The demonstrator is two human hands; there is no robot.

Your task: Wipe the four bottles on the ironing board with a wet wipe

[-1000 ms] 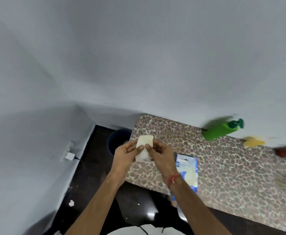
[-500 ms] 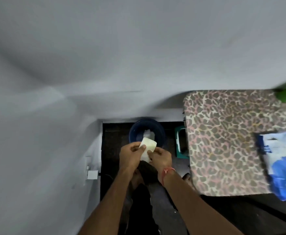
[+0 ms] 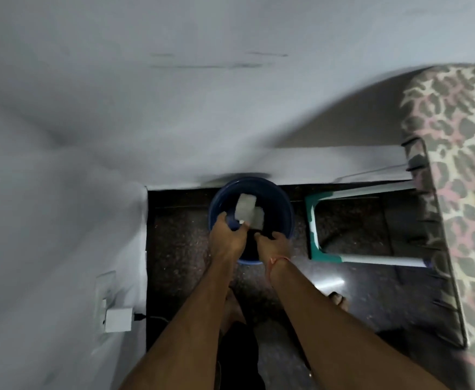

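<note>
The wet wipe point(image 3: 245, 207) hangs over the mouth of the dark blue bin point(image 3: 285, 218) on the floor, in the corner below the wall, and I judge it a limp, light, damp sheet: it will fold and cling to itself and needs no more than a pinch at an edge or corner. A second pale piece point(image 3: 259, 218) lies just beside it in the bin; I cannot tell whether it is another wipe. My left hand point(image 3: 228, 237) has its fingers curled in, thumb and fingertips meeting at the wipe's lower edge, so it looks to be pinching the sheet there, though blur leaves the contact uncertain. My right hand point(image 3: 274, 244), a red thread at the wrist, is over the near rim with its fingers loosely bent and nothing that I can see in them. The leopard-print ironing board point(image 3: 456, 192) stands off to the right, and no bottles are in view, so I cannot say where they stand.
</note>
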